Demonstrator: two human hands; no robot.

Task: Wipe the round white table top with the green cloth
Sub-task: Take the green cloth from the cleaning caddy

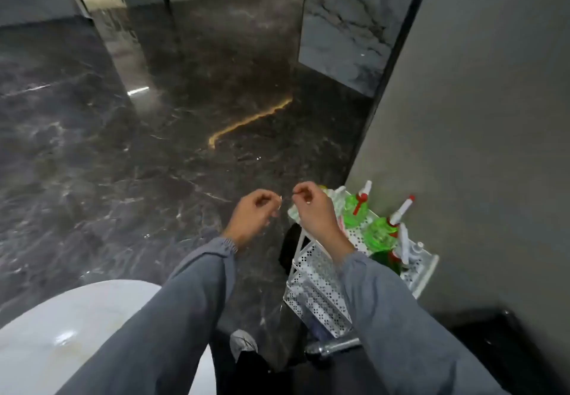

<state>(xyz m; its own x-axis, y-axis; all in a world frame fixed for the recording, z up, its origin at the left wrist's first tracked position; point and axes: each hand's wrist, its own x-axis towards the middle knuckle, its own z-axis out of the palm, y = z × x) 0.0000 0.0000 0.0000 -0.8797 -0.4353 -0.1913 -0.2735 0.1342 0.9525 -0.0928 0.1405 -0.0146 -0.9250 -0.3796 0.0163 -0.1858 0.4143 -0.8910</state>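
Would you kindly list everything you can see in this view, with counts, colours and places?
round table top: one, glossy white, lower left, partly behind the left sleeve
green cloth: none in view
spray bottles: at least three, green with red-and-white triggers, in the cart's top tray
cart: one, white perforated metal, right, beside the wall
floor: dark veined marble
wall: grey, right
shoe: one, grey, bottom centre
sleeves: two, grey-blue
left hand: fingers curled, raised over the floor
right hand: fingers curled, over the cart; anything pinched by either hand is too small to tell
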